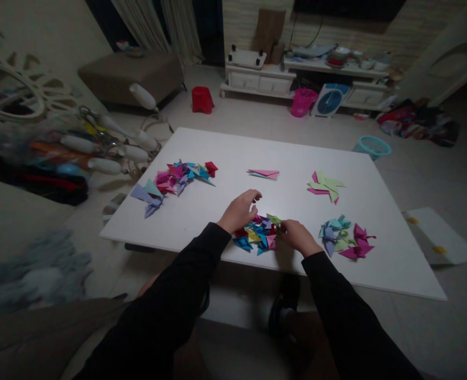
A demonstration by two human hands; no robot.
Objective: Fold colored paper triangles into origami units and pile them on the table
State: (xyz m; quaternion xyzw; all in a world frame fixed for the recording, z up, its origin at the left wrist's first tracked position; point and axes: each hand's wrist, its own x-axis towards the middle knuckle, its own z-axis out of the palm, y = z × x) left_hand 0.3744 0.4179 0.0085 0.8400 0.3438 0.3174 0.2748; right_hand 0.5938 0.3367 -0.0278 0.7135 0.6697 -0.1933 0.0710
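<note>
A cluster of small folded paper pieces (253, 236), in blue, red, yellow, purple and pink, lies near the table's front edge. My left hand (239, 210) is above its upper left side, thumb and fingers apart and nothing between them. At the cluster's right side, my right hand (299, 237) has its fingers curled together, close to a light green folded paper (273, 219). Whether those fingertips grip a piece cannot be made out. Further right are teal, lavender, green and magenta origami cranes (360, 244). A larger origami heap (174, 179) sits at the table's left.
On the white table (225, 153) also lie narrow pink and blue folded papers (264, 173) and green and magenta folded strips (326, 186). A lamp with white shades (132, 153) stands by the left edge. A blue basket (372, 146) is behind the far right corner.
</note>
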